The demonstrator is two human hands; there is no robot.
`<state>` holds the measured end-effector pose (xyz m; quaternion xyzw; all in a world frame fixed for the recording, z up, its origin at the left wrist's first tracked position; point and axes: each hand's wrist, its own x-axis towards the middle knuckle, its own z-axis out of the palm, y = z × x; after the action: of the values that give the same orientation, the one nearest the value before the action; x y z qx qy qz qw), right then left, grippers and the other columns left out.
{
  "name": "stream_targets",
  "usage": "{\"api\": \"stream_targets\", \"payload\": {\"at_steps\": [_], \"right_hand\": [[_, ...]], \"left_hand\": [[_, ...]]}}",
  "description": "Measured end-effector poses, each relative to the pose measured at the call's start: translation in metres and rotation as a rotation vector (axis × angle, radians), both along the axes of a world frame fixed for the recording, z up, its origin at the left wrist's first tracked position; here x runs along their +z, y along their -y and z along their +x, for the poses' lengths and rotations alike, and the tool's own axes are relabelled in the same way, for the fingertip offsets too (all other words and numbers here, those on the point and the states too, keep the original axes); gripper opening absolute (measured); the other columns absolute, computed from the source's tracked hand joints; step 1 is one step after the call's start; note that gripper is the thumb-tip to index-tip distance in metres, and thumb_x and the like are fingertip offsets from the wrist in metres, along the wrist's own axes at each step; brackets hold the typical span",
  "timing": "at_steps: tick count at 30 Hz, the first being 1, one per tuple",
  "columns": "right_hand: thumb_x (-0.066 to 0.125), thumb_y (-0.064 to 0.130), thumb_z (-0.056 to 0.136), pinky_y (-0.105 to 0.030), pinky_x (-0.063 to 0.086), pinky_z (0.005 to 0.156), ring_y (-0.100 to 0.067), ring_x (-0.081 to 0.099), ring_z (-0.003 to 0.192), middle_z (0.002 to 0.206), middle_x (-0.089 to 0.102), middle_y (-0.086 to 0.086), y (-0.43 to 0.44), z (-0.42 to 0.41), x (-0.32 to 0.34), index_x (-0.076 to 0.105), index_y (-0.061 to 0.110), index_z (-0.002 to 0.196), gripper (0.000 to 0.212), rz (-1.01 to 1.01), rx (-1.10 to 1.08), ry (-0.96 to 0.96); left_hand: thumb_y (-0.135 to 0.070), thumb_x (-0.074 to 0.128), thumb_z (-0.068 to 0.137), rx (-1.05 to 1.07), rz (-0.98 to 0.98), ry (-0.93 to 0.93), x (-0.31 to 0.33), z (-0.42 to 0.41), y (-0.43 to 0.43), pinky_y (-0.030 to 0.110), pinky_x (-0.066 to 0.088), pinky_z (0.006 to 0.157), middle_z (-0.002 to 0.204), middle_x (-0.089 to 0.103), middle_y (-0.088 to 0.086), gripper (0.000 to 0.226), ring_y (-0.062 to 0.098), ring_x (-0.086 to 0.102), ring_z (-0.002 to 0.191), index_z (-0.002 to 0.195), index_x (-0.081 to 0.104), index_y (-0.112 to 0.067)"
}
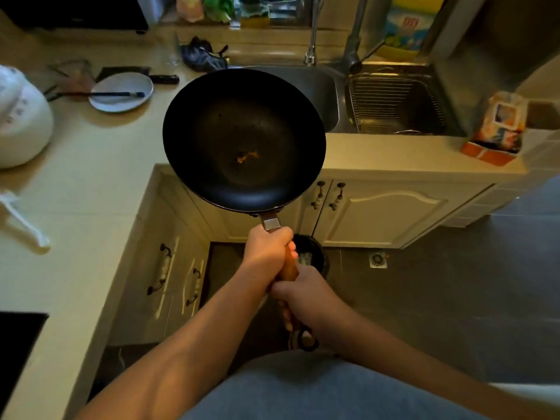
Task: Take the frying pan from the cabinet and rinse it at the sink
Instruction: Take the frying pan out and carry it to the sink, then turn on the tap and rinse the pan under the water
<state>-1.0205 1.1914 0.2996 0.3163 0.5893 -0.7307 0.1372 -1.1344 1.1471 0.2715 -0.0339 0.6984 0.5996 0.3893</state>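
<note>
Two hands share the wooden handle of the frying pan: the left hand clenched near the metal collar, the right hand gripping lower, fingers wrapped around it. The pan hangs level in the air above the surface edge, its far rim overlapping the sink. A small orange residue sits at its centre. Best to carry it forward and lower it into the left basin under the faucet, keeping it level.

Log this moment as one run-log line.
stage: carrying to sink | frying pan: held level over counter corner, orange speck inside | left hand: gripping handle near pan | right hand: gripping handle end | sink: tap off
</note>
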Motion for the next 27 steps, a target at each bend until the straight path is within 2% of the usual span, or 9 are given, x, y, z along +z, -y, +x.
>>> {"api": "stream_targets", "payload": {"at_steps": [5, 10, 13, 17, 21, 23, 27], "right_hand": [[0.062, 0.007, 0.085, -0.025, 0.048, 0.042, -0.011, 0.052, 0.040, 0.056, 0.055, 0.000, -0.067, -0.068, -0.005, 0.060, 0.005, 0.094, 0.009, -0.030, 0.038, -0.004], [0.061, 0.009, 0.082, -0.025, 0.046, 0.043, -0.012, 0.050, 0.040, 0.051, 0.053, 0.002, -0.121, -0.131, 0.001, 0.060, 0.008, 0.081, 0.001, -0.085, 0.097, 0.003], [0.060, 0.008, 0.078, -0.023, 0.043, 0.040, -0.013, 0.046, 0.038, 0.049, 0.049, 0.000, -0.144, -0.165, 0.005, 0.056, 0.012, 0.073, 0.008, -0.161, 0.093, 0.054], [0.062, 0.010, 0.074, -0.023, 0.039, 0.038, -0.010, 0.045, 0.042, 0.054, 0.050, 0.002, -0.170, -0.208, 0.010, 0.056, 0.014, 0.077, 0.008, -0.310, 0.041, 0.142], [0.058, 0.008, 0.080, -0.019, 0.038, 0.035, -0.007, 0.044, 0.038, 0.050, 0.050, 0.003, -0.192, -0.248, 0.013, 0.054, 0.013, 0.077, 0.007, -0.429, -0.023, 0.202], [0.055, 0.006, 0.083, -0.017, 0.036, 0.034, -0.006, 0.042, 0.038, 0.050, 0.048, 0.003, -0.197, -0.268, 0.014, 0.053, 0.013, 0.073, 0.012, -0.454, -0.068, 0.221], [0.053, 0.004, 0.087, -0.014, 0.035, 0.034, -0.005, 0.040, 0.040, 0.052, 0.046, 0.003, -0.202, -0.307, 0.017, 0.053, 0.012, 0.074, 0.015, -0.445, -0.163, 0.256]], "left_hand": [[-0.011, 0.058, 0.076, 0.003, -0.075, -0.120, 0.003, -0.062, -0.059, 0.030, 0.052, 0.057, 0.053, 0.061, -0.003, 0.007, 0.010, 0.061, 0.050, 0.070, 0.060, -0.014], [-0.005, 0.056, 0.080, 0.096, -0.102, -0.091, 0.017, -0.118, -0.109, 0.019, 0.048, 0.042, 0.055, 0.058, 0.001, 0.007, 0.008, 0.057, 0.042, 0.074, 0.060, -0.009], [-0.005, 0.057, 0.081, 0.122, -0.135, -0.111, 0.025, -0.149, -0.131, 0.019, 0.048, 0.039, 0.053, 0.058, 0.001, 0.009, 0.008, 0.056, 0.039, 0.073, 0.061, -0.008], [-0.007, 0.056, 0.082, 0.097, -0.214, -0.131, 0.028, -0.191, -0.159, 0.018, 0.045, 0.036, 0.057, 0.060, 0.006, 0.012, 0.009, 0.055, 0.038, 0.072, 0.062, -0.005], [-0.008, 0.055, 0.082, 0.081, -0.256, -0.075, 0.022, -0.234, -0.182, 0.016, 0.039, 0.031, 0.052, 0.060, 0.007, 0.016, 0.010, 0.052, 0.030, 0.069, 0.063, -0.003], [-0.009, 0.055, 0.081, 0.050, -0.279, -0.062, 0.015, -0.256, -0.191, 0.016, 0.040, 0.033, 0.052, 0.061, 0.007, 0.018, 0.012, 0.052, 0.030, 0.066, 0.063, -0.004], [-0.012, 0.056, 0.072, -0.076, -0.317, -0.050, 0.004, -0.297, -0.204, 0.025, 0.046, 0.049, 0.046, 0.060, 0.004, 0.016, 0.016, 0.054, 0.039, 0.058, 0.062, -0.007]]}}
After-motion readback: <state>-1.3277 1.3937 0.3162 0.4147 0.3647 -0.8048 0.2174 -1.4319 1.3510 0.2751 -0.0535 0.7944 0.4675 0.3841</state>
